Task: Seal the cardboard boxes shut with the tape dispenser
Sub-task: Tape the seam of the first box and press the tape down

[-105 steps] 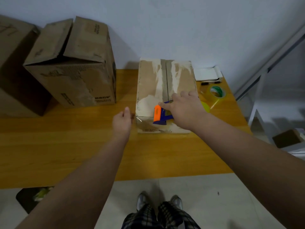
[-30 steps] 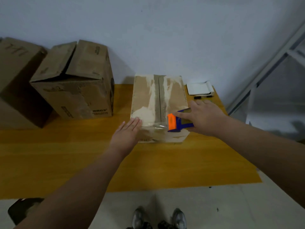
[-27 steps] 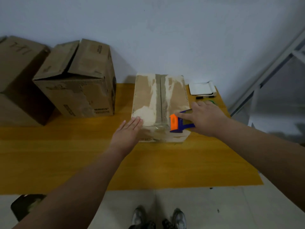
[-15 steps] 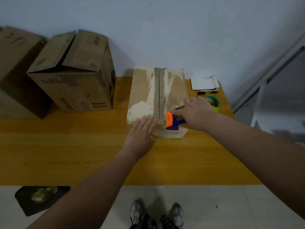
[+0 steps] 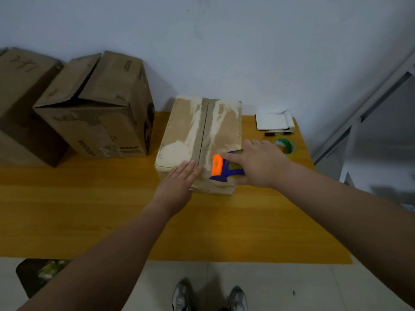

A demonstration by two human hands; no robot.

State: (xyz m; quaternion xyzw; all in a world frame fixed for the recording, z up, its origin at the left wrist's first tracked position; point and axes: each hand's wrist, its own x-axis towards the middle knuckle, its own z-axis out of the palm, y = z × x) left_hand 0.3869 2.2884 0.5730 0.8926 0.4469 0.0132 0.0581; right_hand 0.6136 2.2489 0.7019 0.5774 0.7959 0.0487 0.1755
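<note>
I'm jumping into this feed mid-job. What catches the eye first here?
The orange-and-blue tape dispenser stands out, gripped by the right hand on the near end of the small cardboard box at mid-table. The left hand lies flat beside it on the box's near edge. A larger cardboard box stands to its left.

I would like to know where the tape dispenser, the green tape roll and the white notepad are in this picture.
tape dispenser [image 5: 217, 164], head view, on its orange front part.
green tape roll [image 5: 282, 141], head view, on its upper green band.
white notepad [image 5: 272, 121], head view, on the middle of its top sheet.
</note>
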